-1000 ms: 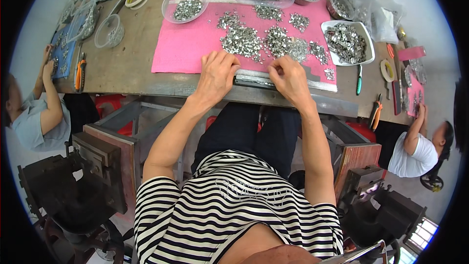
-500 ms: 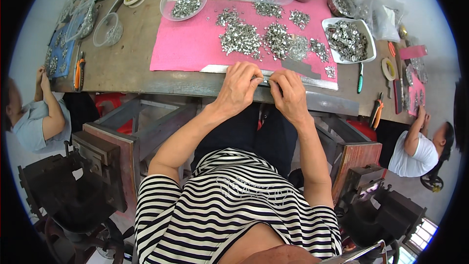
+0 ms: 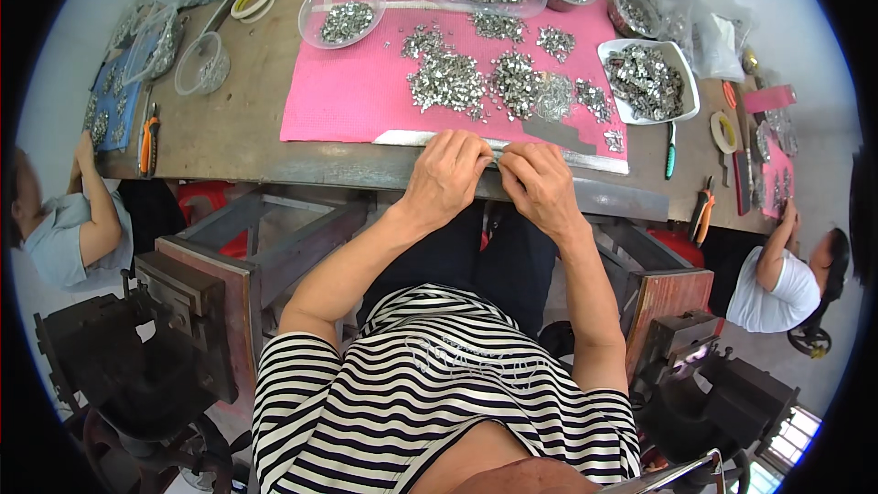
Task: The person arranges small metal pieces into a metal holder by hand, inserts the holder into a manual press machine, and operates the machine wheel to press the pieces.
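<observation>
Left hand (image 3: 446,174) and right hand (image 3: 540,181) pinched narrow at tabletop (image 3: 320,166) front edge, contents unclear; many metal bits (image 3: 446,84) left piled, finished share unclear.

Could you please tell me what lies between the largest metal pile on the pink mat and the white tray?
Between the largest pile and the white tray lie smaller metal piles on the pink mat, as the head view shows.
</observation>
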`<state>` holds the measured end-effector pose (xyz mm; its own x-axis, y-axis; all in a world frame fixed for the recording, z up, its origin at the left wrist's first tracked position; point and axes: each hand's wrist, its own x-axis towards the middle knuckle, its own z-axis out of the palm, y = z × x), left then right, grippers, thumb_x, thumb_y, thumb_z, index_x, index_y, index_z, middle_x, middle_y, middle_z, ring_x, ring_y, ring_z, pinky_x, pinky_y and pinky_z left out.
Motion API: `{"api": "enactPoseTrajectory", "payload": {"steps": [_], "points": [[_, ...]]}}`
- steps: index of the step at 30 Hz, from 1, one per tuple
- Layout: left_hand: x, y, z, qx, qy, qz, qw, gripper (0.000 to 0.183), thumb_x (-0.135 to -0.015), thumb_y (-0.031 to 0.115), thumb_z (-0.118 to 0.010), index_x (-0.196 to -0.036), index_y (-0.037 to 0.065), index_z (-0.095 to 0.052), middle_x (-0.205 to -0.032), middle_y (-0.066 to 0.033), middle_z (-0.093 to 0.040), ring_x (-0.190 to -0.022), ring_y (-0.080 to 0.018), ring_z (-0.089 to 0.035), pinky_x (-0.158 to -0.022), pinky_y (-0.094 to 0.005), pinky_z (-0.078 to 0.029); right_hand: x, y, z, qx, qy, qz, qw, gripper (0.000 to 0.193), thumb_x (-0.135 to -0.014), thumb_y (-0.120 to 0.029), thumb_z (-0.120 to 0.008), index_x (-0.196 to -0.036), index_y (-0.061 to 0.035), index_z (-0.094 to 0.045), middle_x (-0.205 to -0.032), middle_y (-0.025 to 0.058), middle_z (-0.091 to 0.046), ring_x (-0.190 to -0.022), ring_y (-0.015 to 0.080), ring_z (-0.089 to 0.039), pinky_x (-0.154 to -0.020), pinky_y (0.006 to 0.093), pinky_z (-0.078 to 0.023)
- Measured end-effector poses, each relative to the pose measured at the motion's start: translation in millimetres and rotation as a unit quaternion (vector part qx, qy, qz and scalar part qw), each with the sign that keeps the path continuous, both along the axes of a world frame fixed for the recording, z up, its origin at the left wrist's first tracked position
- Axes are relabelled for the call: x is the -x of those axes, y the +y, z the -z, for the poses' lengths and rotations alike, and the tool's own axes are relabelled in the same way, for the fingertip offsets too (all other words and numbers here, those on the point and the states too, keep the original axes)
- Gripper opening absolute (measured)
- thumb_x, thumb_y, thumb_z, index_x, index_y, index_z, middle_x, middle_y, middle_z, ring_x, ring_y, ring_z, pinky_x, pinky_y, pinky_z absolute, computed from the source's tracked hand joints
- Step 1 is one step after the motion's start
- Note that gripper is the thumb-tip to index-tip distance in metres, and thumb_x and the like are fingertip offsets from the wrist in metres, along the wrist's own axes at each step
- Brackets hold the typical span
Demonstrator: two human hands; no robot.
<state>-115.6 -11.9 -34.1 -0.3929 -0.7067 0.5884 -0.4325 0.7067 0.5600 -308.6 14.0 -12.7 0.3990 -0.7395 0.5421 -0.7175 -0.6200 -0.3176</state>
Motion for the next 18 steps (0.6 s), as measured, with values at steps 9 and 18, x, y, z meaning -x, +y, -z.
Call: {"api": "enactPoseTrajectory", "payload": {"steps": [9,18], "points": [[-1.5,-0.6,2.2,-0.024,0.004,0.002,1.0,0.012,-0.087,0.001,-0.068,-0.093,0.002,-0.058,-0.089,-0.0103,-0.059,-0.082,-0.0306,-0.058,-0.074,-0.0414,-0.048,3.7,-35.4,-3.9,-0.073,-0.056,0.008,0.996,0.012,-0.084,-0.003,-0.073,-0.095,-0.0027,-0.069,-0.09,0.0102,-0.065,-0.081,0.0294,-0.063,-0.077,0.0405,-0.047],[1.1,-2.7,1.2,-0.011,-0.012,0.0,1.0,0.011,-0.087,0.001,-0.067,-0.093,0.002,-0.058,-0.088,-0.0106,-0.059,-0.081,-0.0304,-0.058,-0.073,-0.041,-0.049,-10.1,-69.0,11.2,-0.032,-0.002,0.048,0.998,0.009,-0.085,-0.009,-0.073,-0.091,-0.0041,-0.069,-0.084,0.0096,-0.059,-0.083,0.0303,-0.06,-0.077,0.0413,-0.045]]}}
